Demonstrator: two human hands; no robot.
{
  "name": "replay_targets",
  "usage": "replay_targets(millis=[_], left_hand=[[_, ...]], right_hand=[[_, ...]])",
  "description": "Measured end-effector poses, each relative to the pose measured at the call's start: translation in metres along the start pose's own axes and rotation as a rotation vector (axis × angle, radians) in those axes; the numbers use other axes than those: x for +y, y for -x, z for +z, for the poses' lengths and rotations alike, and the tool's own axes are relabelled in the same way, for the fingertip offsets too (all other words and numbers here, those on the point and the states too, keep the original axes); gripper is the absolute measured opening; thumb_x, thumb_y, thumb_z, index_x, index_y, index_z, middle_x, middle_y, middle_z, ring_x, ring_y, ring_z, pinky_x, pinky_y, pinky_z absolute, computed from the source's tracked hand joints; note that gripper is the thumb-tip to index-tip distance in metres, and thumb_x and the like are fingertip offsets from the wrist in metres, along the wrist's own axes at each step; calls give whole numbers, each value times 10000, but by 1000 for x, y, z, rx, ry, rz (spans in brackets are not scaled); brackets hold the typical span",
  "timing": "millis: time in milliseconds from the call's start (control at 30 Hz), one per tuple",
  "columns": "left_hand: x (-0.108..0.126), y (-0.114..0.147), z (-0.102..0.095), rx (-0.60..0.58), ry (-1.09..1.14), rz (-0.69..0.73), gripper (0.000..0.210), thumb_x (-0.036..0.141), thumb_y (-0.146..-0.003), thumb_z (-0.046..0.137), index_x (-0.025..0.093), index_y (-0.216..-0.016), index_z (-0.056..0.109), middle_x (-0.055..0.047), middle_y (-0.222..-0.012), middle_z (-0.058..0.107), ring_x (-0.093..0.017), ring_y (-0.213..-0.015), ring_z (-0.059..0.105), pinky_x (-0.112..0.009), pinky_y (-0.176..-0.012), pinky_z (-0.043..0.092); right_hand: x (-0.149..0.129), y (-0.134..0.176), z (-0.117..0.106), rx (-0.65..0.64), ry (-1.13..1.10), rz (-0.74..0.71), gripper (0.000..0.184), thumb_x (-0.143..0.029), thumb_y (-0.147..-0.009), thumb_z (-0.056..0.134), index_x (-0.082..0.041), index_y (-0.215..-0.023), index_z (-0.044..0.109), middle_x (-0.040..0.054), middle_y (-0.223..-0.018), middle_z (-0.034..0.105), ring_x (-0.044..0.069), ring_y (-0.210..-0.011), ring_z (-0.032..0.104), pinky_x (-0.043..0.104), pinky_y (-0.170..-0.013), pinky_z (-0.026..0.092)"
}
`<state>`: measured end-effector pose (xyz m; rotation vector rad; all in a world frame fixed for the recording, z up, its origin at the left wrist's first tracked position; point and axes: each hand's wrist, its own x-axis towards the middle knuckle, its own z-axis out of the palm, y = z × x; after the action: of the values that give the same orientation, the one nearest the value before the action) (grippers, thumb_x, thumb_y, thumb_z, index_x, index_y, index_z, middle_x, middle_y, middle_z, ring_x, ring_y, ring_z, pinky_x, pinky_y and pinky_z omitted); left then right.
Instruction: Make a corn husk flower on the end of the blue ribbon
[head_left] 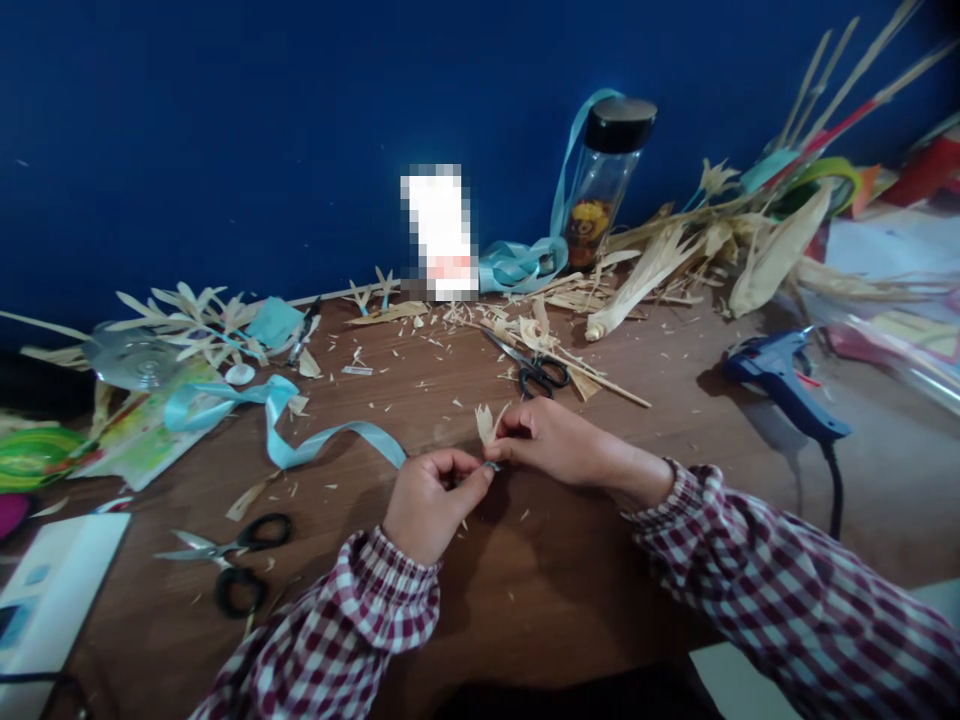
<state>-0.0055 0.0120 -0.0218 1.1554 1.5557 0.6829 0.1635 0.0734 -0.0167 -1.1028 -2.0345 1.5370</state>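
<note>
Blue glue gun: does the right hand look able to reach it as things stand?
Probably, once freed: the right hand pinches a pale husk piece, but nothing seems to block its way to the glue gun.

1. Pale, dry husk flower [484, 424]: small, pointed petals fanned upward, base pinched between the fingertips of the left hand [433, 500] and right hand [555, 440].
2. Light-blue satin ribbon [280, 400]: loosely twisted over the desk [570, 600], one end running up to the left hand.
</note>
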Motion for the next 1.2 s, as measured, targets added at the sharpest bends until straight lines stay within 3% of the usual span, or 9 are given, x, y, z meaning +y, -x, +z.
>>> replay_targets(millis=[333, 567, 867, 1200], left_hand=[[3, -2, -2, -54, 50, 19, 205, 339, -644, 642, 138, -681, 621, 49, -506, 484, -52, -410, 327, -181, -396, 245], [1, -2, -2, -45, 56, -23, 250, 387, -621, 670, 142, -636, 625, 57, -460, 469, -45, -371, 298, -188, -373, 209], [-1, -4, -3, -52, 256, -68, 258, 374, -633, 682, 128, -662, 613, 79, -441, 425, -17, -332, 241, -172, -346, 158], [-4, -3, -4, 6, 101, 28, 277, 403, -684, 638, 128, -714, 646, 71, -441, 407, -42, -360, 278, -186, -356, 192]], right_hand=[[-6, 1, -4, -47, 18, 9, 250, -306, -815, 548, -113, -670, 613, -30, -573, 506, 83, -532, 429, 187, -494, 326], [-6, 1, -3, -41, 53, -29, 204, -266, -808, 557, -115, -699, 640, -10, -619, 564, 101, -587, 477, 201, -542, 361], [0, 2, 1, -79, -277, 140, 302, -397, -845, 493, -138, -745, 610, -19, -585, 534, 68, -461, 470, 162, -405, 359], [-3, 2, 5, -17, -359, 173, 164, -287, -743, 618, -128, -731, 652, -38, -550, 515, 59, -464, 418, 172, -432, 320]])
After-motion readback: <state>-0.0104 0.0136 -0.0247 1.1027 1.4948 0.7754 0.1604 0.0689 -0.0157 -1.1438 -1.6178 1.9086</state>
